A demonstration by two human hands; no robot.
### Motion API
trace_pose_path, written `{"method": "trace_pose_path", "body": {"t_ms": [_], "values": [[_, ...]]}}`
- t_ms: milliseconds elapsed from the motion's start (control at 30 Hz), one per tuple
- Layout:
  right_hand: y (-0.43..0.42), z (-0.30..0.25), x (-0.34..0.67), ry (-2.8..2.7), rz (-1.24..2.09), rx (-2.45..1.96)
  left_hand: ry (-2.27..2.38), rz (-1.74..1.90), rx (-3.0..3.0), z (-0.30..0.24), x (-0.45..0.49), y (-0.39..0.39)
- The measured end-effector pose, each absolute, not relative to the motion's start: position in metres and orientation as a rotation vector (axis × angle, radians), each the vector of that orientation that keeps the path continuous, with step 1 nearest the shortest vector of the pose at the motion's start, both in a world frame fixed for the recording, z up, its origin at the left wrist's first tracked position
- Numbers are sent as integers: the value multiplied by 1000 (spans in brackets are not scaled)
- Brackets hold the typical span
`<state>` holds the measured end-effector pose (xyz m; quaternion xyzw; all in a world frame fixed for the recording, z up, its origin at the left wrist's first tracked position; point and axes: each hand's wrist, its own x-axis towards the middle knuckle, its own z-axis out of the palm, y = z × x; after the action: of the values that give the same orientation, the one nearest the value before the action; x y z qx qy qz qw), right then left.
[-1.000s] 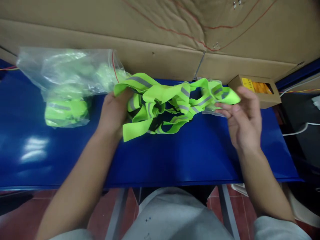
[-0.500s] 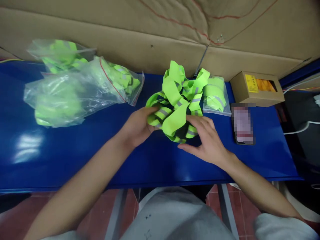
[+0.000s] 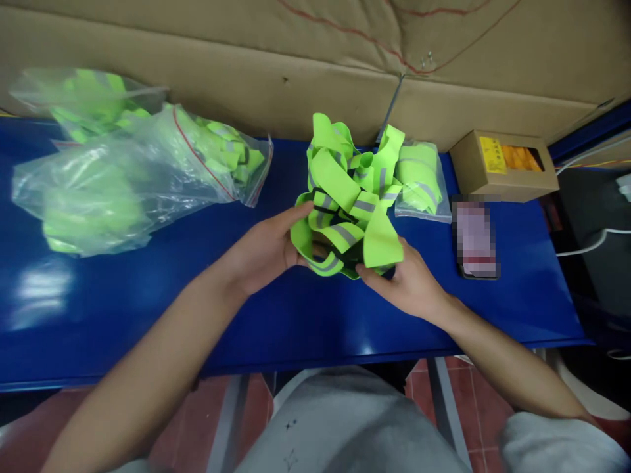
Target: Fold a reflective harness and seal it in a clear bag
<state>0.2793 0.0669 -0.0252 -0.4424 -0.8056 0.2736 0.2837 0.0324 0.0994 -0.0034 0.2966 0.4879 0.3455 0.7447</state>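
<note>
Between my hands is a loose tangle of neon yellow-green reflective straps (image 3: 335, 177) with grey stripes and some black parts, bunched over the blue table. My left hand (image 3: 269, 249) grips the left side of the bundle, thumb on top and the other fingers partly hidden beneath. On the right, my right hand (image 3: 407, 279) closes around the lower edge, its thumb against the straps and its fingers mostly behind a folded loop. The upper loops stand up and lean toward the cardboard behind.
Clear zip bags (image 3: 98, 197) of similar straps lie at the left. A smaller filled bag (image 3: 421, 177) sits just right of the bundle. Further right are a cardboard box (image 3: 517, 184) with orange contents and a phone (image 3: 476, 240). Cardboard (image 3: 207, 72) lines the table's back.
My right hand has taken hold of the bundle's lower right edge, its fingers now behind a loop. The front loop has shifted right, and the view has moved slightly.
</note>
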Motion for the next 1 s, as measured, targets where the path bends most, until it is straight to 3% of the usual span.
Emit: {"method": "trace_pose_path", "body": {"t_ms": [133, 233, 367, 500, 800, 1000], "values": [[69, -25, 281, -2126, 671, -1171, 1428, 1228, 1224, -3, 26, 90], [68, -22, 282, -2144, 687, -1270, 1453, 1523, 1990, 1, 28, 75], [66, -22, 281, -2221, 811, -1228, 876, 1175, 2756, 1, 44, 60], [67, -24, 284, -2273, 860, -1038, 822, 775, 2759, -9, 52, 62], [75, -14, 291, -2263, 913, -1046, 942, 631, 2868, -7, 38, 68], [80, -11, 294, -2153, 1207, -1006, 922, 631, 2833, -7, 40, 67]]}}
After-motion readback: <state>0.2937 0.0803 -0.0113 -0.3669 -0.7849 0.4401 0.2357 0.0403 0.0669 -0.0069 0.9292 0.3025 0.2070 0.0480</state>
